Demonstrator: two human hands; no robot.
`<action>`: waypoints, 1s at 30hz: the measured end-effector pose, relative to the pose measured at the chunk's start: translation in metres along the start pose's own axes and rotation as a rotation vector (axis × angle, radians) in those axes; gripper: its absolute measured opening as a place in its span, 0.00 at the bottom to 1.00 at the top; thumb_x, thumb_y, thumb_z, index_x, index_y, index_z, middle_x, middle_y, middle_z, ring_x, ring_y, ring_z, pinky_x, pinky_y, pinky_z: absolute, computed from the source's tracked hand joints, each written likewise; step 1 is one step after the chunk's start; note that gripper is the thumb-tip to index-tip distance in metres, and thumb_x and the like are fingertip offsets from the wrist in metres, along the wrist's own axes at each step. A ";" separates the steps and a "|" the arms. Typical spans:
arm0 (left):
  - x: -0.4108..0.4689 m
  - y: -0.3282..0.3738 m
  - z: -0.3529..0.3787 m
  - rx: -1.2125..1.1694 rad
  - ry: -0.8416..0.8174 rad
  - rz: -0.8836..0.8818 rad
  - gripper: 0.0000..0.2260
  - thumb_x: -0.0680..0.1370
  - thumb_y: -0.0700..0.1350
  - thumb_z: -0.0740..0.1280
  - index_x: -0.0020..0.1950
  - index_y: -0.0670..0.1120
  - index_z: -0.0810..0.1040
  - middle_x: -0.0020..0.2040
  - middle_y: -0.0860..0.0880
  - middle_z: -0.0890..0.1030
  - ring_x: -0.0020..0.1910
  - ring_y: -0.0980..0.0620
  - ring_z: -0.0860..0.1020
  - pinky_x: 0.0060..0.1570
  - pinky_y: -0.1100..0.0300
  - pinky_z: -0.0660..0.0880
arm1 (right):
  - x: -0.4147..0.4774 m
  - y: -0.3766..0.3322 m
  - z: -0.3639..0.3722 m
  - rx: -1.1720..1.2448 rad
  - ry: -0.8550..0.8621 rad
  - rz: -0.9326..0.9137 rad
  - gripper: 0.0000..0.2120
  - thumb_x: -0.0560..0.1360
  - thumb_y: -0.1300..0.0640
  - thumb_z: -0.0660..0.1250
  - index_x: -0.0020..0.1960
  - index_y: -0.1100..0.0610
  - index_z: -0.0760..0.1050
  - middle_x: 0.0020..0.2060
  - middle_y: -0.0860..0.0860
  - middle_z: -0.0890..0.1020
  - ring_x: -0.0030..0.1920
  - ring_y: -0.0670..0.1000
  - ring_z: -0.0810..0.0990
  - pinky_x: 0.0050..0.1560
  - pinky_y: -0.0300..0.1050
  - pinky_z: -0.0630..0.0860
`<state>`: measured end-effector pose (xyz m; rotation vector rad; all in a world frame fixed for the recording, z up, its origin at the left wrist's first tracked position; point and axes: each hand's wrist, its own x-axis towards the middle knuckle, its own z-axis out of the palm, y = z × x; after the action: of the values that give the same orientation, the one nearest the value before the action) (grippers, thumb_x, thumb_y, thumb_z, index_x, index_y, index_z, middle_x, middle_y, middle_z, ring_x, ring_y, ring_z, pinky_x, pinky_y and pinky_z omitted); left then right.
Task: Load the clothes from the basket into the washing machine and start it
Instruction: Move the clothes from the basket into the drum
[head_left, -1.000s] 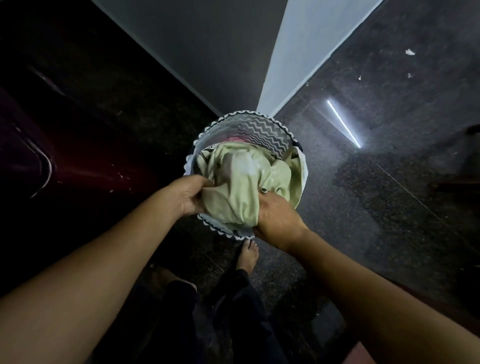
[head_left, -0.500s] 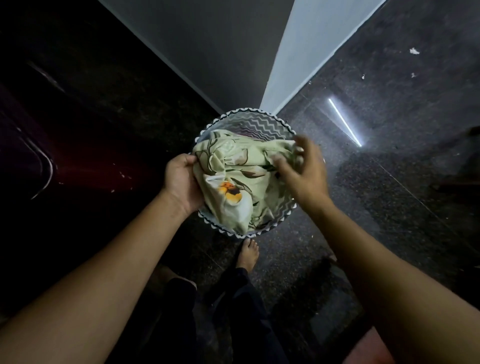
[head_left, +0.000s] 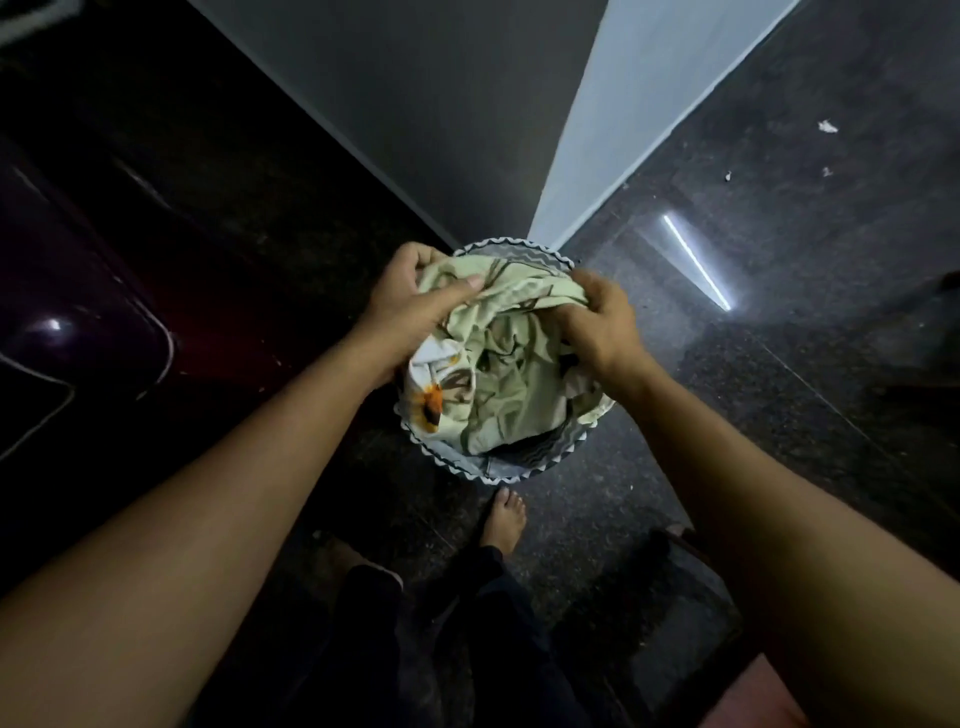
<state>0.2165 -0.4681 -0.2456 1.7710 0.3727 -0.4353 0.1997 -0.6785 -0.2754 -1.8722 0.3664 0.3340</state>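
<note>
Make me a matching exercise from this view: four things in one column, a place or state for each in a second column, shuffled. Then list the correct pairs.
Things
1. left hand
2. right hand
3. laundry basket
4. bare foot

Places or states
A. on the dark floor, just nearer the person than the basket
B. gripping the far-left edge of the pale green floral cloth
C. stands on the floor at a wall corner, cloth bunched in it
D. clutching the cloth's right side

Pairs: 1-B, 2-D, 3-C, 4-A
</note>
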 end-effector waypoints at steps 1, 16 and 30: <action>-0.003 0.002 -0.003 0.117 0.030 0.016 0.19 0.73 0.49 0.77 0.59 0.48 0.75 0.49 0.50 0.81 0.46 0.53 0.80 0.46 0.59 0.77 | -0.004 -0.008 -0.004 0.070 0.039 0.008 0.07 0.71 0.65 0.66 0.44 0.55 0.80 0.35 0.50 0.84 0.36 0.45 0.81 0.35 0.46 0.81; -0.096 0.119 -0.016 0.227 -0.154 0.104 0.36 0.62 0.54 0.82 0.68 0.56 0.76 0.61 0.56 0.82 0.61 0.55 0.79 0.61 0.57 0.77 | -0.098 -0.215 -0.047 0.295 -0.113 -0.279 0.11 0.75 0.63 0.65 0.37 0.57 0.82 0.33 0.53 0.83 0.36 0.50 0.81 0.39 0.47 0.78; -0.171 0.293 -0.046 -0.373 -0.307 0.354 0.17 0.79 0.34 0.66 0.68 0.39 0.76 0.63 0.35 0.80 0.64 0.36 0.79 0.66 0.39 0.74 | -0.128 -0.212 -0.120 -0.414 -0.030 -0.525 0.48 0.60 0.34 0.80 0.75 0.40 0.64 0.72 0.46 0.70 0.70 0.48 0.69 0.69 0.51 0.71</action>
<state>0.2077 -0.4955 0.0954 1.3440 -0.0763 -0.3494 0.1757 -0.7155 -0.0031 -2.2779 -0.2387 0.0795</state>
